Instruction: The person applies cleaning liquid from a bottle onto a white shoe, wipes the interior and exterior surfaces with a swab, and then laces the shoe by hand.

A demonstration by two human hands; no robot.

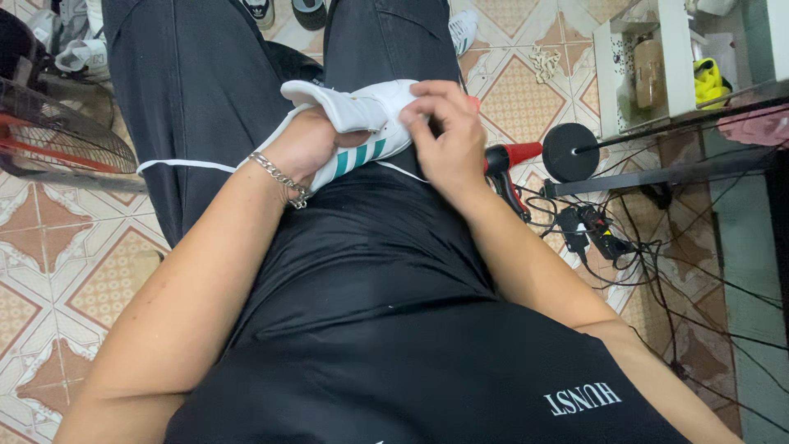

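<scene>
The fingertips of the right hand point(448, 136) are bunched together and pinching at the top edge of a white sneaker point(357, 131), near its opening, with the thumb tucked behind the fingers. The left hand point(308, 148) goes inside the shoe or wraps under it; its fingers are hidden by the upper, so how tightly they curl cannot be told, though the hand clearly carries the shoe. A silver chain bracelet point(279, 177) hangs loose at that wrist.

The sneaker looks like smooth leather, rounded at the toe, with slanted teal stripes point(357, 156) on its side. It sits in the middle of the scene, held above the person's lap, resting against black trousers point(189, 90) of a matte, slightly creased cloth. A thin white lace point(185, 164) trails off to the left across the thigh.

Just right of the hands, partly behind the right wrist, pokes a red and black tool point(509, 160). Farther right stands a black round-based stand point(571, 152), a knot of black cables point(608, 238) with a power strip, and a white shelf point(637, 70) holding a brownish bottle. At the far left sits a wire fan guard point(57, 131). The floor point(74, 271) is glossy patterned tile in cream, orange and green.
</scene>
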